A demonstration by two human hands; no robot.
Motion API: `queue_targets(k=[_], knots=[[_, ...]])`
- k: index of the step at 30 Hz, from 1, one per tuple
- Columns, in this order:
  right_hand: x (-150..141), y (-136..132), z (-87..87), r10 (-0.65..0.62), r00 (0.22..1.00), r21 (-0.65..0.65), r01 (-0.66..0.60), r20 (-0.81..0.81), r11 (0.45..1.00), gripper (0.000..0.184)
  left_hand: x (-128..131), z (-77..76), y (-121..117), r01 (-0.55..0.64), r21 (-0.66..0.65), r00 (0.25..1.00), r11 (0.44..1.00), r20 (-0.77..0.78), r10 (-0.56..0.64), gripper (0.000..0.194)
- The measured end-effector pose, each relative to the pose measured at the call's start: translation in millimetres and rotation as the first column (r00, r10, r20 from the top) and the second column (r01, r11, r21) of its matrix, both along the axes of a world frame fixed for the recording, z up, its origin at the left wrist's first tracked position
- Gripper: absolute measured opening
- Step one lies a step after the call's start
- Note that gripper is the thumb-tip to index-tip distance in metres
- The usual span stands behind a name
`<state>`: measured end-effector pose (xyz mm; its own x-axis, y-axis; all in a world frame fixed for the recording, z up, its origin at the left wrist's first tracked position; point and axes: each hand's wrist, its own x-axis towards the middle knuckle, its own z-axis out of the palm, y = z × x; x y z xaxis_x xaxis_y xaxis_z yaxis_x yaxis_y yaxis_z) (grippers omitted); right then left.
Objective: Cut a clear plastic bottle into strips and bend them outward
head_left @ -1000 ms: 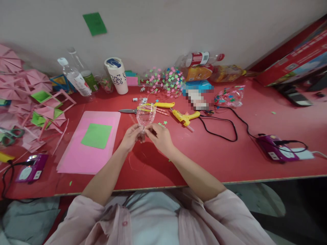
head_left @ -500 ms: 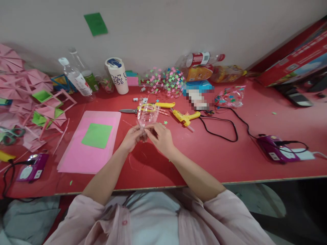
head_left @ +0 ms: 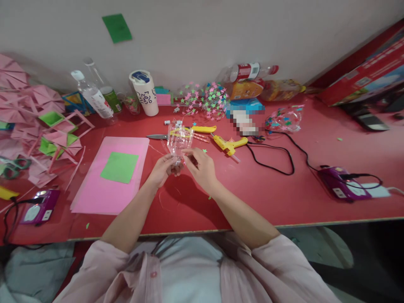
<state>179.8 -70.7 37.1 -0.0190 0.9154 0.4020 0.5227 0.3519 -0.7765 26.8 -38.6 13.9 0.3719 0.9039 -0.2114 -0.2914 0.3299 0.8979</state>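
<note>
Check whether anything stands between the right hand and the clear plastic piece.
Nothing visible does: the right hand is right at the clear plastic piece, whose lower end the left hand holds. The scissors lie beyond it, not between.

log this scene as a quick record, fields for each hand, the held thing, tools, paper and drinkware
left hand: grips the near end of the clear plastic piece
right hand: at the piece's right side, grip unclear
held thing: see-through, seemingly in strips
tools: yellow glue gun, to its right; scissors, partly behind it
paper: green square on pink sheets
drinkware: white cup, upright
</note>
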Motion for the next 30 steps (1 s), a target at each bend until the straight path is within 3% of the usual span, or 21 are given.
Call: queue_targets(k=[12,21,25,30], knots=[[-2.9,3.4,2.9,-0.035,0.976,-0.180,-0.004,-0.214,0.984,0.016,0.3,-8.7,2.7,0.027,0.091,0.996,0.995,-0.085,-0.019,0.029],[-2.8,3.1,5.2,-0.025,0.932,-0.225,-0.061,-0.362,0.972,0.014,0.9,-2.4,1.7,-0.025,0.062,0.999,0.998,-0.043,0.028,0.028],[-2.9,1.2,6.5,-0.019,0.945,-0.199,-0.049,-0.326,0.979,0.016,0.4,-0.7,1.4,-0.015,0.024,1.000,1.000,-0.025,0.016,0.028],[-2.4,-0.2,4.7,-0.015,0.992,-0.078,0.005,-0.126,0.997,0.022,-0.6,-0.8,1.5,0.000,0.012,0.999,1.000,-0.039,0.000,0.029]])
